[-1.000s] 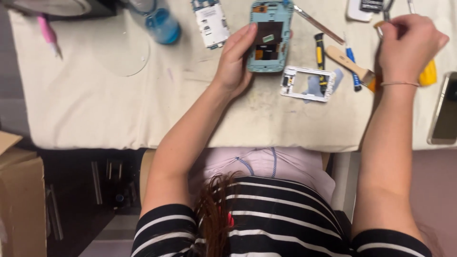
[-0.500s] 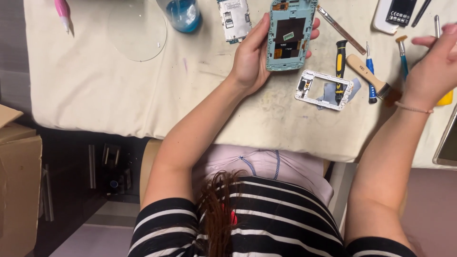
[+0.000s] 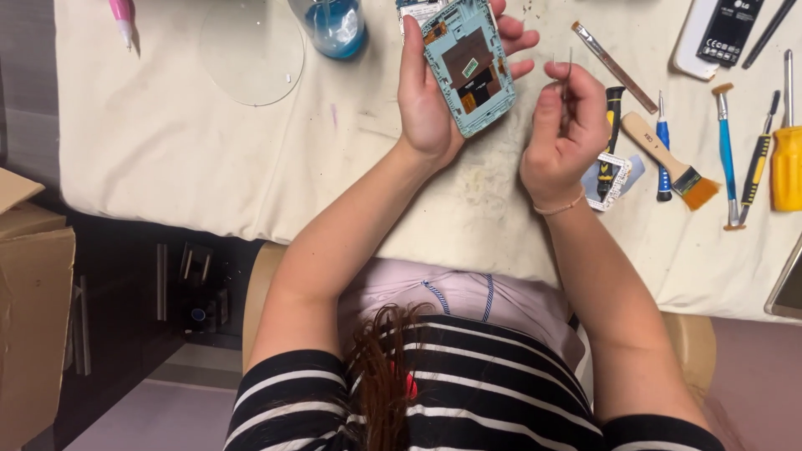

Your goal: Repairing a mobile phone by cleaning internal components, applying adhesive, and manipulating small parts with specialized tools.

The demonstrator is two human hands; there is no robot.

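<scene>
My left hand (image 3: 426, 108) grips a disassembled phone (image 3: 468, 67) with a pale teal frame, its circuit board and parts exposed, tilted above the cloth-covered table (image 3: 167, 159). My thumb lies along its left edge and my fingers wrap the right side. Just right of the phone, my right hand (image 3: 564, 134) pinches thin metal tweezers (image 3: 568, 63), tips pointing up, close to the phone's right edge.
A white phone frame piece (image 3: 614, 171) lies under my right hand. To the right are a black-yellow screwdriver (image 3: 614, 104), wooden brush (image 3: 668, 159), blue screwdrivers (image 3: 725, 159), yellow screwdriver (image 3: 785, 167) and battery (image 3: 727, 33). Blue bottle (image 3: 334, 25) and glass disc (image 3: 251, 50) sit at left; cardboard box (image 3: 29, 309) on the floor.
My right hand has left the tools at the right and come in beside the phone, now holding tweezers. My left hand has tilted the phone slightly.
</scene>
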